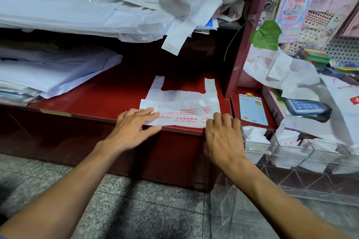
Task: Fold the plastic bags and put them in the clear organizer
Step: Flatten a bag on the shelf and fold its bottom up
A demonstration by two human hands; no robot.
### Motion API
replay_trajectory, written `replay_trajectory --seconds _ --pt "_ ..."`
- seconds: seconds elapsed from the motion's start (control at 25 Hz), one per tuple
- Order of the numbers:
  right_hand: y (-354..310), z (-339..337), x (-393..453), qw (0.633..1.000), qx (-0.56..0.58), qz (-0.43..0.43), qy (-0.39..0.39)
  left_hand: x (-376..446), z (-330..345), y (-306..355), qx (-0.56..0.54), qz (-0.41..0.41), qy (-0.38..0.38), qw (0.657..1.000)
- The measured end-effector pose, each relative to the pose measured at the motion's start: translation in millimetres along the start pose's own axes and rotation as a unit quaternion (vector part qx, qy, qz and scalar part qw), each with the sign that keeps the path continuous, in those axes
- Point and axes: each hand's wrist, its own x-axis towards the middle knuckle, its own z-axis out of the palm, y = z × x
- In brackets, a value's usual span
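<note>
Pressing hands (pixel 136 126) (pixel 223 134), plastic bag (pixel 182 103) beneath

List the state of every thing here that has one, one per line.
plastic bag: flat on the red shelf, near edge folded over, handles away
left hand: fingers straight, pressing the fold
right hand: fingers straight, pressing the fold
clear organizer: holds folded bags
loose bags: crumpled, unfolded, on the upper shelf

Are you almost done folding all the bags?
Not nearly. Some folded bags already sit in the clear organizer. Right now the left hand and right hand press one printed bag flat on the red shelf, its bottom edge folded up. A big loose pile of bags above still waits.
</note>
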Motion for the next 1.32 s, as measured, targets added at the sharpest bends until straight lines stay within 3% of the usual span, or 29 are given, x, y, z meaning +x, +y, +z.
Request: replay_trajectory --seconds 0.08,0.24,0.4,0.6,0.8,0.92,1.08,1.2,1.24,1.32 --pt "12.7 -1.7 5.1 0.999 0.035 -0.029 0.009 -3.2 -2.2 -2.4 -0.034 0.040 0.001 0.999" --pt "25.0 3.5 8.8 0.990 0.074 -0.086 -0.079 -1.7 -3.4 -8.5 -0.079 0.062 0.037 0.994" --pt "27.8 2.6 9.9 0.995 0.069 -0.074 -0.020 1.9 3.3 -13.4 -0.047 0.072 0.068 0.994" --pt "31.2 1.9 9.1 0.987 0.151 -0.047 -0.010 0.6 7.9 -19.5 -0.061 0.050 0.047 0.996" --pt "49.0 1.0 11.6 0.981 0.182 -0.061 -0.042 0.2 9.7 -29.2 -0.133 0.030 0.094 0.986" --pt "64.7 -7.1 18.9 0.947 0.313 -0.014 -0.068 1.6 3.2 -30.4 -0.203 0.009 0.133 0.970" --pt "71.8 -10.1 26.7 0.883 0.460 0.085 -0.048 1.3 -5.4 -14.1 -0.322 -0.057 0.159 0.932" --pt "66.6 -7.6 34.5 0.806 0.570 0.156 -0.033 4.7 -5.6 -2.3 -0.348 -0.081 0.157 0.921" --pt "65.3 -5.9 37.9 0.794 0.582 0.169 -0.036 5.6 -4.6 -0.9 -0.353 -0.085 0.157 0.918" --pt "62.9 -0.8 43.9 0.814 0.548 0.186 -0.043 7.3 -2.7 0.5 -0.356 -0.104 0.170 0.913"
